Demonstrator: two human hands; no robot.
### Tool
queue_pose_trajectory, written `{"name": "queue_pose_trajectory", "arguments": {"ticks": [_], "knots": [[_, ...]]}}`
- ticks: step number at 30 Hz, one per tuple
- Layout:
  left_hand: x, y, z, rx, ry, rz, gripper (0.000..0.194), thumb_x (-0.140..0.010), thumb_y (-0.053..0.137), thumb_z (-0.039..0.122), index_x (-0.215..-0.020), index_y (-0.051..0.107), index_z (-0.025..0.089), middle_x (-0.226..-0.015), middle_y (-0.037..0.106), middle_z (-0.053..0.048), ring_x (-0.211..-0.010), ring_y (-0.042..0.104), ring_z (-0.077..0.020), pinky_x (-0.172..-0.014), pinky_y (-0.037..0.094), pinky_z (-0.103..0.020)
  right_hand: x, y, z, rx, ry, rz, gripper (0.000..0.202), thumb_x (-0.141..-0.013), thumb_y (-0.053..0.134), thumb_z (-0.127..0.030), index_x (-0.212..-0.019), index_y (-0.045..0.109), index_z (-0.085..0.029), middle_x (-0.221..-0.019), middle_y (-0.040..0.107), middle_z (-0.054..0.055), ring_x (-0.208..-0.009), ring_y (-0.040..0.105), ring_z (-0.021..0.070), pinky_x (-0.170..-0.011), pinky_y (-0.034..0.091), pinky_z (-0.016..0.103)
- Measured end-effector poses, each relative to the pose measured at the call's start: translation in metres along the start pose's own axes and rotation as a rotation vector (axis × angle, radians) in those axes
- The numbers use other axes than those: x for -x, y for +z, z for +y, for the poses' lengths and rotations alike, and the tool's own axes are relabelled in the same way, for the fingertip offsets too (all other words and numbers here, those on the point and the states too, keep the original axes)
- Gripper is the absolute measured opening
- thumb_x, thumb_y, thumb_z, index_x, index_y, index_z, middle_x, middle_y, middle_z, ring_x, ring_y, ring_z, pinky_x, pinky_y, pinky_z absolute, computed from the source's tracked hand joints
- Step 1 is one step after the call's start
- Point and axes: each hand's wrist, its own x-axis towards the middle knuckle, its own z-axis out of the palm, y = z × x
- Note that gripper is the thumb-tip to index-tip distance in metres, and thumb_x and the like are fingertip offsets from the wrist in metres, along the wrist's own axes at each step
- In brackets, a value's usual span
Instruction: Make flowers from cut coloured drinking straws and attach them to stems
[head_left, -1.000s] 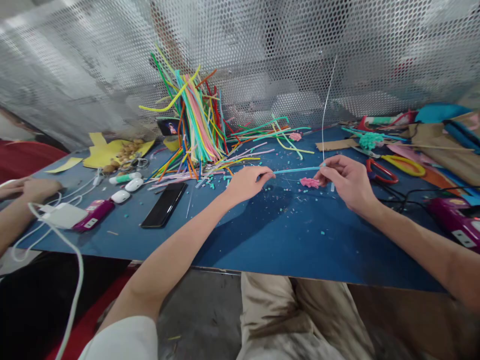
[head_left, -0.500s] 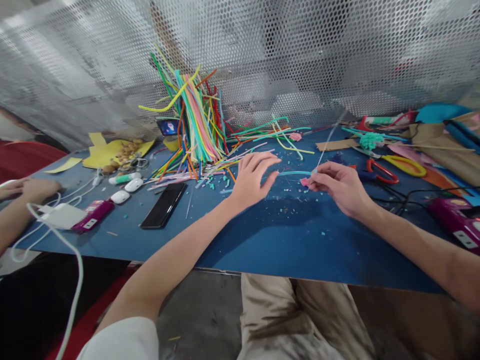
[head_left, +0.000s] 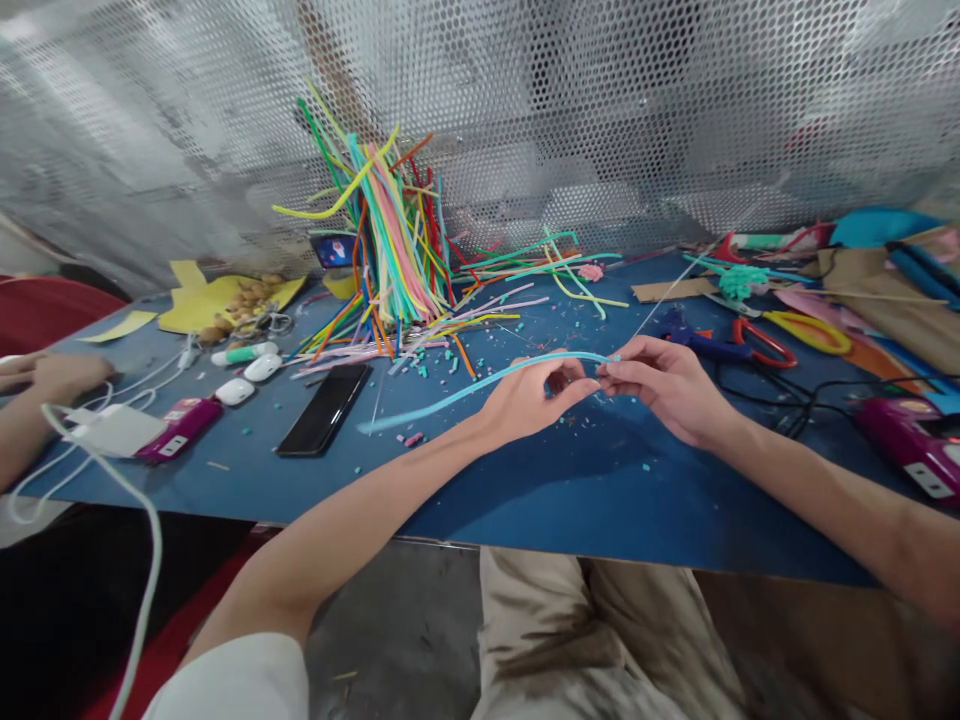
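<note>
A long light-blue pipe cleaner (head_left: 450,398) arches over the back of my left hand (head_left: 529,400), its free end reaching left toward the black phone. Its right end meets the fingertips of my right hand (head_left: 664,385), which are pinched together on it. My left hand is beside them, thumb and fingers curved near the right fingertips; whether anything lies between them is hidden. A thin pale strand (head_left: 667,292) slants up and right from my right fingertips. The pink piece seen there earlier is hidden now.
Upright bundle of coloured pipe cleaners (head_left: 394,240) behind. Black phone (head_left: 324,410) left; red scissors (head_left: 765,343), blue glue gun (head_left: 697,338) and purple power strip (head_left: 911,445) right. Another person's hand (head_left: 60,378) rests at far left. Small clippings (head_left: 442,355) are scattered about.
My left hand has moved right and down, close to my right fingertips. The light-blue pipe cleaner now lies over it, extending left. The pink piece is out of sight.
</note>
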Motion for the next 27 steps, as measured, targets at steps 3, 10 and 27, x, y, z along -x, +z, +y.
{"name": "queue_pose_trajectory", "arguments": {"ticks": [3,10,27], "knots": [[0.000,0.001,0.005,0.031,-0.077,-0.015,0.041,-0.097,0.049,0.056,-0.100,0.068,0.019,-0.088,0.070,0.000,-0.069,0.059,-0.0114,-0.067,0.046,-0.025,0.000,0.000,0.003,0.032,-0.002,-0.018,0.015,-0.075,0.083,-0.029,-0.080,0.072,-0.021,-0.079,0.072,0.001,-0.072,0.066,0.0136,-0.072,0.054,0.030],[0.000,0.014,0.000,0.349,-0.099,-0.030,0.040,-0.098,0.049,0.053,-0.103,0.064,0.017,-0.091,0.070,-0.003,-0.073,0.062,-0.0119,-0.068,0.048,-0.024,-0.001,0.001,0.007,0.028,0.011,-0.105,0.013,-0.075,0.083,-0.029,-0.076,0.072,-0.022,-0.083,0.069,0.001,-0.077,0.061,0.0137,-0.077,0.049,0.030],[-0.006,0.014,-0.017,0.565,-0.223,-0.101,0.037,-0.091,0.061,0.049,-0.093,0.071,0.013,-0.081,0.072,-0.004,-0.061,0.055,-0.0077,-0.060,0.046,-0.020,0.006,-0.010,-0.004,0.936,-0.085,-0.189,0.030,-0.091,0.060,-0.044,-0.075,0.069,-0.021,-0.066,0.065,0.000,-0.057,0.056,0.0139,-0.055,0.042,0.029]]}}
